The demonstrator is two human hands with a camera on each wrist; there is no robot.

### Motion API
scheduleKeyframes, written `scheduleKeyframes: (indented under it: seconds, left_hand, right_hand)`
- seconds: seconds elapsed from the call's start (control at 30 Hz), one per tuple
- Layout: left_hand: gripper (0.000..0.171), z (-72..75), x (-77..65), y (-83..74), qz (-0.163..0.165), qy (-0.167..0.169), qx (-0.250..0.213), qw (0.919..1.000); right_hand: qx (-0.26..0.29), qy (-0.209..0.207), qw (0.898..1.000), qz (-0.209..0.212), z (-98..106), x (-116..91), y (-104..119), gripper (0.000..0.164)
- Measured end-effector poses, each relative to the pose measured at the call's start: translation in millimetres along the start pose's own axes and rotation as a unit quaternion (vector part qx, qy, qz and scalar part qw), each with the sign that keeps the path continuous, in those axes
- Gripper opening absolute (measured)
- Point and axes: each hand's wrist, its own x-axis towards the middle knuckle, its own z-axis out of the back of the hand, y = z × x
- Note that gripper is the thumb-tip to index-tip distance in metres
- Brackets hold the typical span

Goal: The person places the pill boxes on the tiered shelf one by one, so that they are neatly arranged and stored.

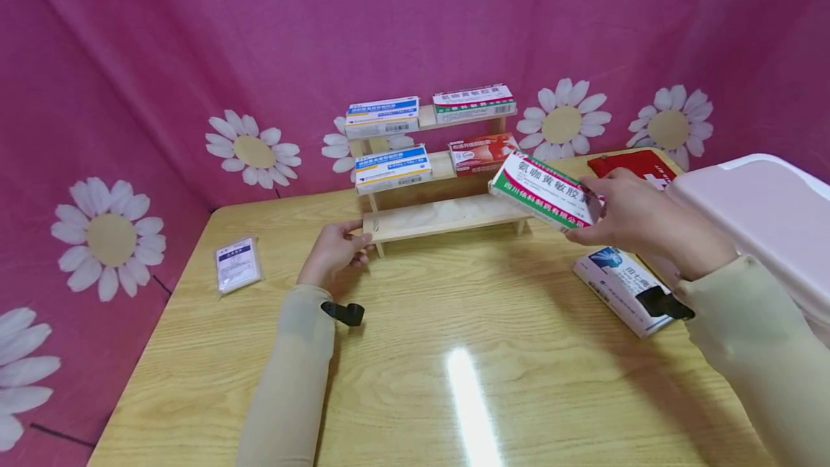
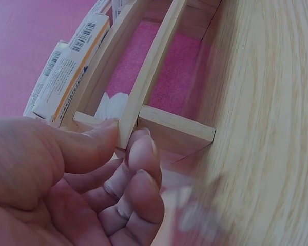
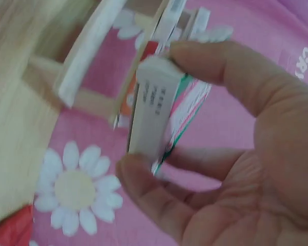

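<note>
A three-tier wooden rack (image 1: 447, 216) stands at the back of the table. My left hand (image 1: 333, 252) pinches the left end of its lowest shelf (image 2: 131, 110) between thumb and fingers. Raised in the air right of the rack, a white, green and red medicine box (image 1: 545, 189) is gripped at its right end by my right hand (image 1: 638, 215); the right wrist view shows thumb and fingers on the edges of the box (image 3: 156, 105). Two blue-and-white boxes (image 1: 393, 168) fill the left of the upper tiers. A red box (image 1: 481, 153) lies on the middle tier, another green-and-red box (image 1: 473, 102) above it.
A white and blue medicine box (image 1: 619, 287) lies on the table below my right hand. Behind that hand are a red pouch (image 1: 632, 164) with a white cross and a pale plastic bin (image 1: 755, 215). A small wrapped packet (image 1: 238, 265) lies at the left. A flowered pink curtain (image 1: 292, 42) hangs behind.
</note>
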Motion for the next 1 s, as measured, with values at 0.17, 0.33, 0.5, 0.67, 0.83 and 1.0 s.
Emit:
scheduleKeyframes:
  seconds: [0.17,0.33,0.5,0.67,0.83,1.0]
  left_hand:
    - [0.046,1.1,1.8,1.2,-0.007,-0.011,0.006,0.9999]
    - [0.045,3.3,4.5,2.2,-0.008,-0.011,0.004,0.9999]
    - [0.045,6.6,5.1,2.8,-0.006,0.002,-0.006,1.0000]
    - [0.045,9.2,5.1,4.9,-0.004,0.017,-0.019,0.9997]
    - [0.045,9.4,6.3,7.2,-0.006,0.019,-0.021,0.9996]
    - [0.046,8.6,7.1,7.6,-0.015,0.021,-0.024,0.9994]
  right_hand:
    - [0.031,0.009,0.998,0.060,-11.9,3.5,14.2,0.092]
    - [0.071,0.024,0.993,0.090,-26.2,13.1,27.2,0.090]
    - [0.090,0.046,0.988,0.115,-48.1,35.0,38.4,0.086]
    - [0.083,0.044,0.985,0.142,-70.5,61.2,50.8,0.084]
    - [0.053,0.030,0.984,0.169,-84.5,83.2,64.5,0.082]
    - [0.063,0.058,0.983,0.161,-93.4,99.3,74.8,0.083]
